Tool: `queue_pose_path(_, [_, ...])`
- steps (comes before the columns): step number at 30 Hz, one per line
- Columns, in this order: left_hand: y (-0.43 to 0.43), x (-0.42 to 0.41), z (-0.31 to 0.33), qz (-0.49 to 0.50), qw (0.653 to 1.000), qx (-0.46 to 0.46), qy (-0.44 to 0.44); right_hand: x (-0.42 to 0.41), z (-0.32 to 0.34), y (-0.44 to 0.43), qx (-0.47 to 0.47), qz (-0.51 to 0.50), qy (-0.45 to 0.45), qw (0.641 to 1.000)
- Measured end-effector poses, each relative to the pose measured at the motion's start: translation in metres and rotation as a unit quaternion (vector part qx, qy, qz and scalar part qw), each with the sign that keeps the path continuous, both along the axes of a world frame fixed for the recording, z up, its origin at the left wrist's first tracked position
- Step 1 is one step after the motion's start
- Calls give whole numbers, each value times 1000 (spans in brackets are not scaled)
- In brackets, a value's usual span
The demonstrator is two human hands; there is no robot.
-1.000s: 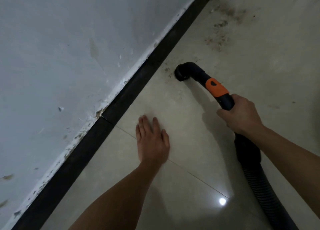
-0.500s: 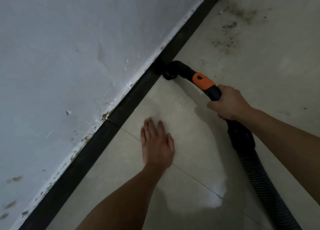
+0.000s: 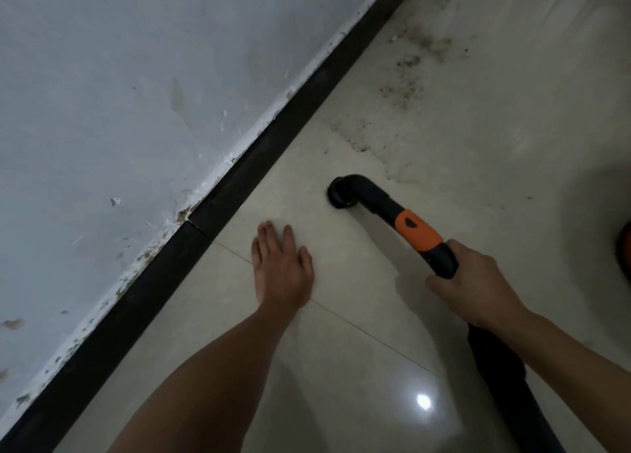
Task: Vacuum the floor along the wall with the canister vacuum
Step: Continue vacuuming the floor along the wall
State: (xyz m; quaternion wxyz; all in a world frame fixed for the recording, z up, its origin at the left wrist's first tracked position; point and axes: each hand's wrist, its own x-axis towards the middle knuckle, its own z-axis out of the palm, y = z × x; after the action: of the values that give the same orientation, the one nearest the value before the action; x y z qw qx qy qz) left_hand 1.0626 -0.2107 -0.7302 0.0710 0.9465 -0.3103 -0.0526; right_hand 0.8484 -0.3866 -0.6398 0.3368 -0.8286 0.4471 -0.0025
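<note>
Past nozzle point(image 3: 362, 193), dirt point(image 3: 406, 80) (left hand point(image 3: 283, 268) flat).

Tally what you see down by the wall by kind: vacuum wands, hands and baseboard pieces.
Vacuum wand: 1
Hands: 2, left hand flat on the floor, right hand gripping the wand
Baseboard pieces: 2, far baseboard piece and near baseboard piece, meeting at a joint
Total: 5
</note>
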Motion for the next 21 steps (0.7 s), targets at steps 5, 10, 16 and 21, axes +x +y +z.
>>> queue_pose_path(5, [-2,-3,1,0,1000,-6,-6,-4,-1,2,-5,-16,-11,1000])
queue_pose_path(10, [0,-3,-1,-3,1000,-10,-3,45,-8,-8,-50,-2,6,999])
queue_pose_path(16, [-2,-1,-5,-6,1000,-9,-8,106,-15,-45,-73,-58,-14,996])
queue_pose_path(21, [-2,0,-6,-6,1000,1,-8,159,-22,-45,-47,-23,-36,998])
